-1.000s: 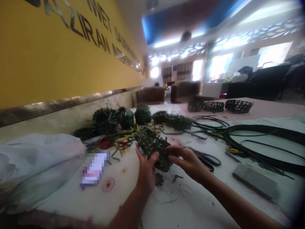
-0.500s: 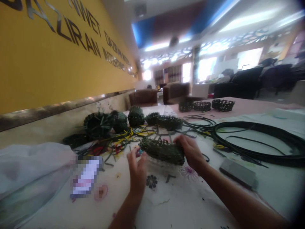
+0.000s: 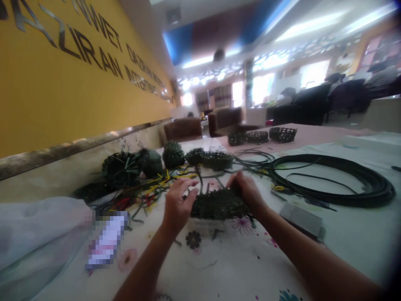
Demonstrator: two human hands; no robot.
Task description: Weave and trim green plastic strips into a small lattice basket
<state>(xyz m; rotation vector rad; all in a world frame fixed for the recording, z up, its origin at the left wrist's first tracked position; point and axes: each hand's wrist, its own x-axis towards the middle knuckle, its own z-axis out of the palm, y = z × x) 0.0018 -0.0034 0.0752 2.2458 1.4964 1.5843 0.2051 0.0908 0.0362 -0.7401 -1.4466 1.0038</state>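
Observation:
A dark green woven basket (image 3: pixel 219 205) is held up just over the flowered tablecloth, lying between my two hands. Its left end sits at the curled fingers and thumb of my left hand (image 3: pixel 178 204), which close on the rim. Wrapped round the right end is my right hand (image 3: pixel 249 193), its fingertips partly hidden behind the weave. Loose green strip ends (image 3: pixel 200 179) stick up from the basket's far side.
Several finished green baskets (image 3: pixel 173 154) line the back left, with yellow and red strip scraps (image 3: pixel 159 182) before them. A large coil of green strip (image 3: pixel 376 196) and a grey block (image 3: pixel 301 220) lie right. White plastic sheeting (image 3: pixel 40 234) covers the left; more baskets (image 3: pixel 282 134) stand far back.
My left hand has moved from open beside the basket onto its left end. The basket has turned more level, and the right hand keeps its hold. The view has shifted slightly.

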